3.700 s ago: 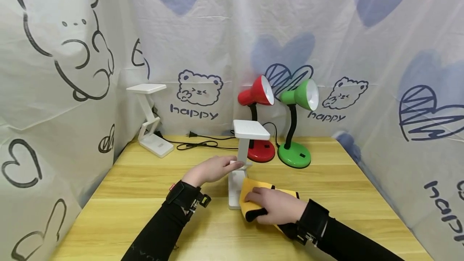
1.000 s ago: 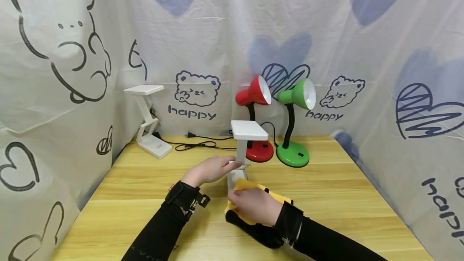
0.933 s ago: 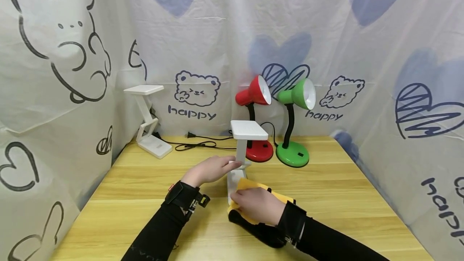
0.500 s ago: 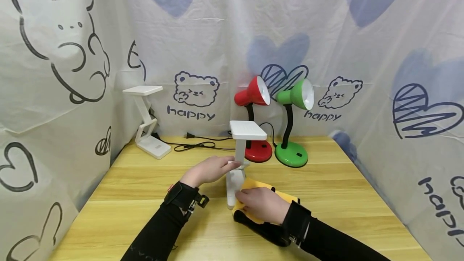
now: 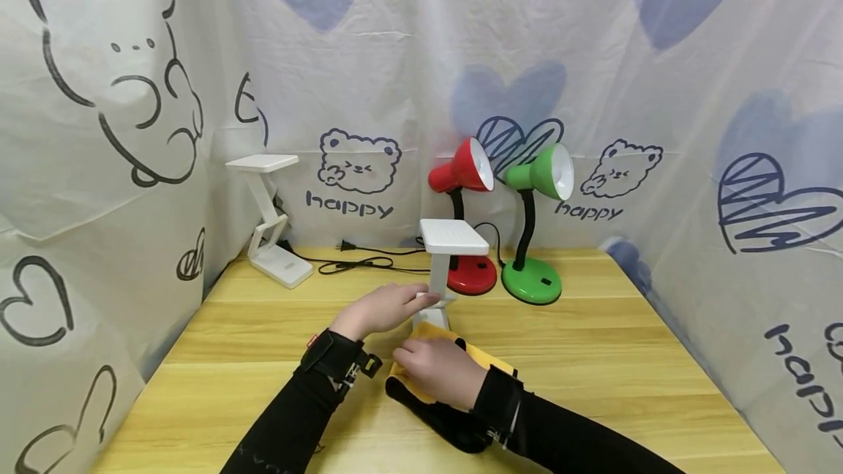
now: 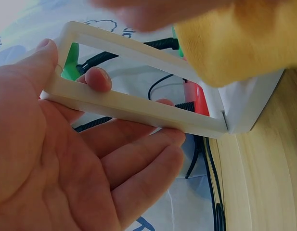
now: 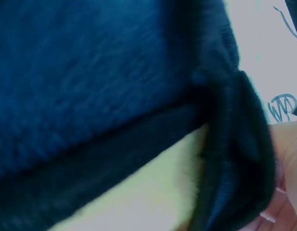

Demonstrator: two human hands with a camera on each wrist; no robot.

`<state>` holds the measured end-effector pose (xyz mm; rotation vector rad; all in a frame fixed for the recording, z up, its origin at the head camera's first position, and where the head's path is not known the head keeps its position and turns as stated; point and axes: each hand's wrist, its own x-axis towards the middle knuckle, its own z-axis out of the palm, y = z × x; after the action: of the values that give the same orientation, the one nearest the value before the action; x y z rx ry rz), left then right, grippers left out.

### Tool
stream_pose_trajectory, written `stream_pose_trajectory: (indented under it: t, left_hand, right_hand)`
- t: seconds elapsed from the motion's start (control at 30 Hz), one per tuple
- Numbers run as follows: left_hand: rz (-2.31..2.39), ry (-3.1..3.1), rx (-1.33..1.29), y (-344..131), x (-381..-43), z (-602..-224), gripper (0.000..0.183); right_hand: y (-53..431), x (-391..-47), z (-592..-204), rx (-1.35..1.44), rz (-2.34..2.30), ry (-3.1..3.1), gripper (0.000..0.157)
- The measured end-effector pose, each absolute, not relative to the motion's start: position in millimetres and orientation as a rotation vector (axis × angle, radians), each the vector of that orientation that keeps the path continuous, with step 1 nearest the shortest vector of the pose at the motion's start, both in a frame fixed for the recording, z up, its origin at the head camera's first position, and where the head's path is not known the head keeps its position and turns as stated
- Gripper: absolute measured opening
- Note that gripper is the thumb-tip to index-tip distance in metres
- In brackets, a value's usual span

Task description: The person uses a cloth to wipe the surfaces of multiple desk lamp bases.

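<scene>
White folding desk lamp (image 5: 454, 236): upright on wood-grain table (image 5: 263, 342), before red gooseneck lamp (image 5: 462, 170). Left hand (image 5: 380, 311): gripping its hinged frame. Right hand (image 5: 440, 370): bunching yellow cloth (image 5: 489, 358) over its base, apparently pinched; fingertips hidden.

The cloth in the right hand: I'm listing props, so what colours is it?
The cloth is yellow with black parts, best seen in the head view.

Downward head view, close left wrist view, yellow cloth (image 6: 239, 43) in both; right wrist closest
</scene>
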<state>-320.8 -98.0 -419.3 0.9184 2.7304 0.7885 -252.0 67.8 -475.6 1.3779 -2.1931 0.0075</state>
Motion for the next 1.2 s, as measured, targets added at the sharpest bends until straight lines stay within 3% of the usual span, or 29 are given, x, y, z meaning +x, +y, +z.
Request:
stream_pose_trajectory:
  t: [0.13,0.3,0.4,0.53,0.7,0.77,1.1,1.2]
  left_hand:
    - [0.788,2.745,0.917,-98.2,-320.9,-419.6,0.052]
    - [0.773,2.748,0.908,-96.3,-321.4,-418.9,0.051]
    - [0.772,2.742,0.907,-95.9,-321.8,-418.1,0.051]
    - [0.772,2.743,0.906,-96.8,-322.5,-418.9,0.053]
    - [0.79,2.727,0.91,-98.0,-322.1,-419.8,0.054]
    - [0.799,2.722,0.91,-98.4,-321.8,-419.8,0.053]
    - [0.782,2.733,0.93,-97.8,-319.6,-417.7,0.053]
    - [0.78,2.74,0.929,-98.5,-318.9,-417.7,0.052]
  right_hand:
    - [68.9,-245.6,-472.4,1.327,-0.12,-2.208,0.021]
    - [82.6,-227.1,-461.1,1.355,-0.267,-2.472,0.071]
    - [87.3,-220.7,-459.3,1.363,-0.314,-2.548,0.083]
    - [84.7,-217.6,-460.8,1.34,-0.373,-2.48,0.072]
    - [75.3,-219.7,-461.8,1.299,-0.466,-2.233,0.022]
    - [71.4,-222.3,-462.2,1.287,-0.475,-2.156,0.009]
    - [51.0,-228.8,-456.0,1.233,-0.795,-2.162,0.004]
    - [41.7,-234.7,-454.8,1.176,-0.891,-2.163,0.016]
